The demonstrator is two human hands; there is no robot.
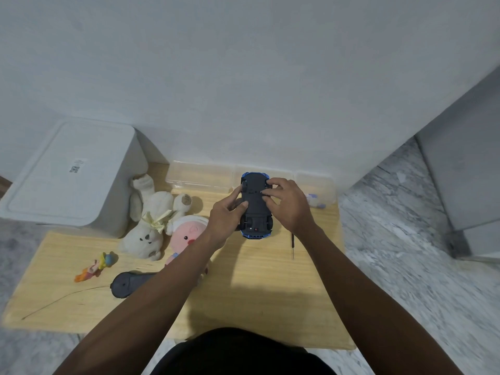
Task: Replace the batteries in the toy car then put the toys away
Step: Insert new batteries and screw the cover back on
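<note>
A: So, biggest first: what's on the wooden table (270,301)?

B: At the back left stands a white lidded bin (67,180). A row of clear plastic boxes (200,175) runs along the wall. Then come a white plush bear (151,220) lying on its back, a pink plush doll (186,234) touching it, and a dark remote control (130,284) with a thin aerial wire, partly under the left forearm. A small orange and yellow figurine (94,267) lies near the left edge.

A: And the toy car (255,205)?

B: It's upside down toward the back of the table, just in front of the boxes. It has a blue body, and its flat dark underside and all 4 wheels face up.

A: The hands?

B: The left hand (227,212) grips the car's left side, thumb across the underside. The right hand (286,204) has curled fingers pressing on the underside near the far end.

A: Which step is this?

B: I'd judge it's the battery stage, with work at the compartment cover. Whether the cover is on or off I cannot tell. No batteries are plainly visible.

A: Next move?

B: A screwdriver (292,243) lies just beside the right wrist. Probably the left hand should steady the car while the right frees or seats the cover, and the toys get put away after that.
</note>
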